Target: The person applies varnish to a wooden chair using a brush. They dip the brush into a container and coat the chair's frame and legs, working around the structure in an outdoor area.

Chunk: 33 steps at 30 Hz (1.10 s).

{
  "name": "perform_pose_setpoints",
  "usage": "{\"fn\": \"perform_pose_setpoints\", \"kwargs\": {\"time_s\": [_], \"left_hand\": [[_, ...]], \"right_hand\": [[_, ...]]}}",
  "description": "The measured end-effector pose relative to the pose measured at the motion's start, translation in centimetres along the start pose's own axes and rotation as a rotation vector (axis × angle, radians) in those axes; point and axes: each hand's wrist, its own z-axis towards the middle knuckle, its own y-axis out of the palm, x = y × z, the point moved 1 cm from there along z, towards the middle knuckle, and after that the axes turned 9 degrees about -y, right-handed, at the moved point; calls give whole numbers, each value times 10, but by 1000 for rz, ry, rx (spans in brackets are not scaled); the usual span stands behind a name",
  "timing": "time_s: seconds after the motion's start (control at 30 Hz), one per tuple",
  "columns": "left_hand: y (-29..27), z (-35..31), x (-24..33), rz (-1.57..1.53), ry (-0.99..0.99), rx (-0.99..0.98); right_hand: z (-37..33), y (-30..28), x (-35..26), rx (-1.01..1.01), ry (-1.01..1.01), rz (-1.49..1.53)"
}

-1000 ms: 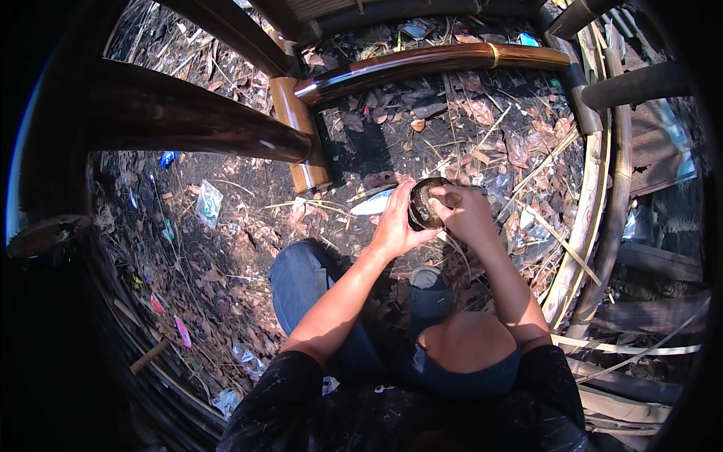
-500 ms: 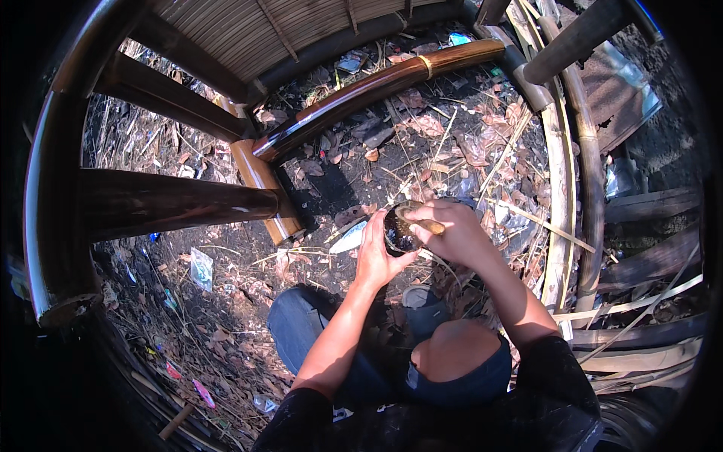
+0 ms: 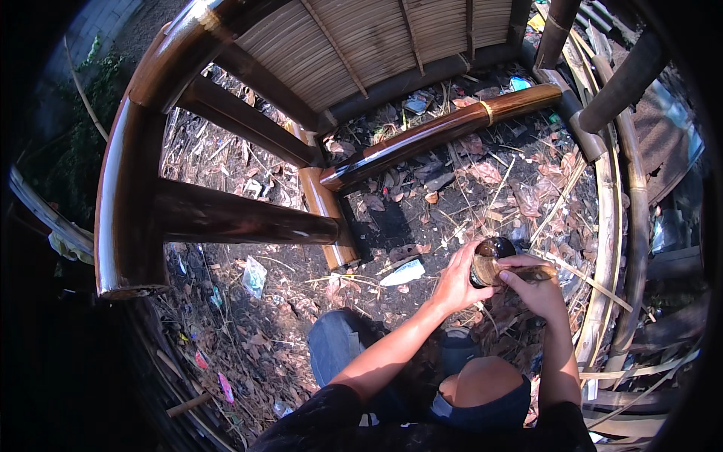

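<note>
My left hand [image 3: 456, 282] curls around the side of a small round container [image 3: 495, 247] with dark, glossy liquid in it. With my right hand [image 3: 539, 295] I pinch a flat brush [image 3: 533, 273]; its wide head lies over the container's near rim and its handle points right. The brush tip is partly hidden by my fingers and the rim. Both hands are above the leafy ground, in front of my bent knees [image 3: 482, 383]. Beyond them stands a bamboo furniture frame with a shiny brown lower rail [image 3: 444, 134].
A thick brown bamboo bar [image 3: 248, 215] juts in from the left. At the back rises a slatted bamboo panel [image 3: 376, 41]. Long split bamboo poles [image 3: 608, 248] lie along the right. Dry leaves, a white scrap [image 3: 403, 273] and plastic litter [image 3: 254, 276] cover the soil.
The view has swung, so the frame and ground appear farther right and lower. The brush has tipped from inside the container onto its rim. Both hands keep their holds.
</note>
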Motion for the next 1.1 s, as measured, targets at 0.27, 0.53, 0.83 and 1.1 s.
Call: {"fn": "perform_pose_setpoints", "kwargs": {"time_s": [0.27, 0.53, 0.83, 1.1], "left_hand": [[51, 8, -3, -52, 63, -67], [76, 3, 2, -11, 69, -83], [119, 51, 20, -85, 150, -90], [162, 86, 59, -218, 132, -167]], "right_hand": [[-37, -29, 88, 678, 283, 635], [-67, -46, 103, 1000, 287, 1000], [-96, -62, 111, 1247, 128, 1209], [-107, -73, 112, 1367, 31, 1190]]}}
